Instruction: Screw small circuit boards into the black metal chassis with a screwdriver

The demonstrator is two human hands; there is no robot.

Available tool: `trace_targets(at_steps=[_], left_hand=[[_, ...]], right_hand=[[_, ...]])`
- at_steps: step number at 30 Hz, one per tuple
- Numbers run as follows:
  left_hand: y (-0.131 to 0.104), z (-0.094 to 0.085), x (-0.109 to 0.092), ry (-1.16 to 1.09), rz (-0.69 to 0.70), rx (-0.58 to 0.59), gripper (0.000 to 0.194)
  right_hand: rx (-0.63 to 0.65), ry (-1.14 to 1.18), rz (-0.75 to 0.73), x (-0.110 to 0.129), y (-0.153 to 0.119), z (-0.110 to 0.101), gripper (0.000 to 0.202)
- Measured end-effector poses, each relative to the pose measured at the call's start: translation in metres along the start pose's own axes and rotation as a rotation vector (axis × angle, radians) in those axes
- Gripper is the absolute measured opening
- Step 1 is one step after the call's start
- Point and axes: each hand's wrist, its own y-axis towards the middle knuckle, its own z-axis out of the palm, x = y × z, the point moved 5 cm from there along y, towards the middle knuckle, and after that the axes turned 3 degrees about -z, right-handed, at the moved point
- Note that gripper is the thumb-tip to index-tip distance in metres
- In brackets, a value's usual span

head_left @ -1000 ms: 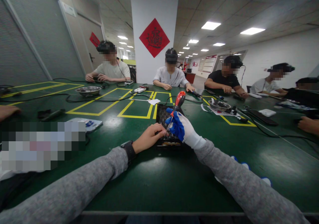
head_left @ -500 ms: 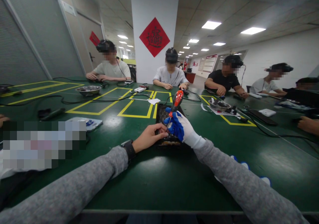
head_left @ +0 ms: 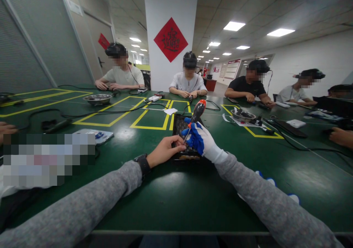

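Observation:
A red and black screwdriver (head_left: 199, 110) points down and to the left, its handle raised. My right hand (head_left: 203, 140), in a white and blue glove, is closed around its lower part. My bare left hand (head_left: 166, 150) pinches with thumb and fingertips close to the screwdriver's tip; whatever is between them is too small to make out. Beneath both hands lies a black rectangular tray-like case (head_left: 179, 124) with dark parts inside, partly hidden by my hands.
Metal bowls (head_left: 97, 99) stand on the green table (head_left: 162, 204). A white paper scrap (head_left: 170, 111) lies beyond the case. To the left is a flat clear package (head_left: 103, 135). Black cables cross the table. Several people in headsets sit opposite, their hands near their own items.
The screwdriver's handle has tilted slightly to the right. My hands stay nearly in place. Across the table, the middle person's hands have come together around a dark object.

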Motion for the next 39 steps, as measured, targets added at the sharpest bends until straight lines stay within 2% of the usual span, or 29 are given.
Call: trace_targets(at_steps=[4,12,18,23,29,34,39], left_hand=[[-0.0002,0.0016,0.0011,-0.026,0.005,0.056,0.024],[0.0006,0.0019,0.0043,-0.02,-0.011,0.014,0.028],[0.0007,0.0013,0.0029,-0.013,0.013,0.04,0.024],[0.0012,0.0017,0.0034,-0.014,0.021,0.039,0.025],[0.0012,0.0023,0.0031,-0.046,-0.012,0.027,0.028],[0.0002,0.001,0.0021,-0.016,0.016,0.035,0.024],[0.0008,0.0016,0.0025,-0.006,0.019,0.029,0.027]], right_hand=[[-0.02,-0.014,0.073,-0.0017,0.0015,-0.0018,0.041],[-0.036,-0.049,-0.017,0.0044,-0.0029,0.0035,0.045],[-0.03,0.011,0.087,-0.0028,0.0031,-0.0024,0.043],[0.008,-0.031,-0.002,0.0011,0.0011,-0.0005,0.044],[0.008,-0.035,-0.008,0.0037,-0.0019,0.0037,0.043],[-0.047,0.007,0.053,-0.0013,0.0035,-0.003,0.04],[-0.06,-0.03,-0.001,-0.0001,0.0042,-0.0047,0.041]])
